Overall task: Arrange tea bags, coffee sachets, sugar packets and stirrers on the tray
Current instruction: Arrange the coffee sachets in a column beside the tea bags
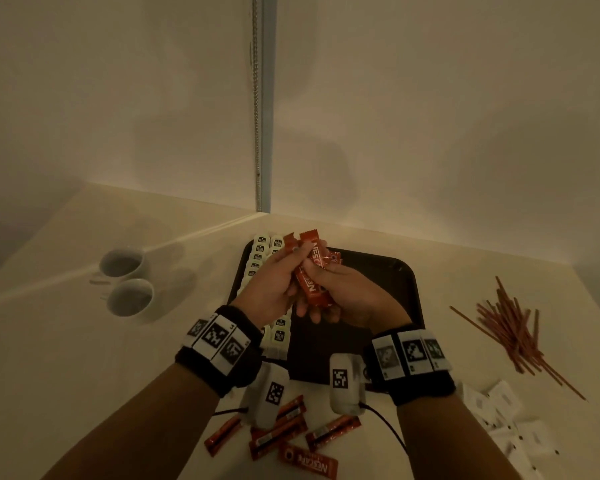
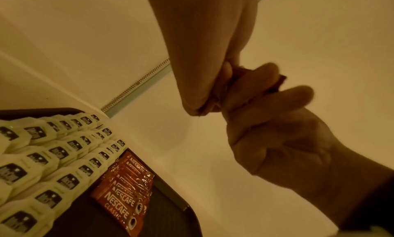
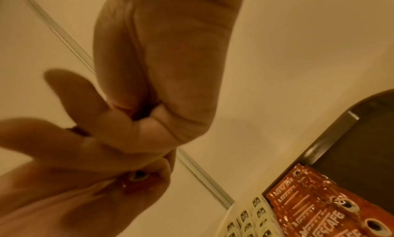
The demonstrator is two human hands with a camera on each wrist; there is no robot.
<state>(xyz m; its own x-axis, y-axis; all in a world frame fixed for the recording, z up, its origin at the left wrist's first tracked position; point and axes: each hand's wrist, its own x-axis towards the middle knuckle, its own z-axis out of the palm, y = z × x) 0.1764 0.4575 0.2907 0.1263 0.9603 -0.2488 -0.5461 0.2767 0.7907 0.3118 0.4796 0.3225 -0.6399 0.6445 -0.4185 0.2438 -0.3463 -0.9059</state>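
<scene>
Far left on the desk two cups sit well clear of the work. On the tray, tea bags fill the left side in tight overlapping rows, so the labels all face one way. My left hand curls round a small bundle of coffee sachets held above the tray, my right hand pinching the same bundle from the other side – squaring the edges, I reckon, before laying them down. Just right of the tea bags a short overlapped row of sachets already lies flat; the bundle likely extends it. More loose sachets lie on the desk near me. Right of the tray, the stirrers are an untouched heap; white sugar packets sit at the near right – both still off the tray.
</scene>
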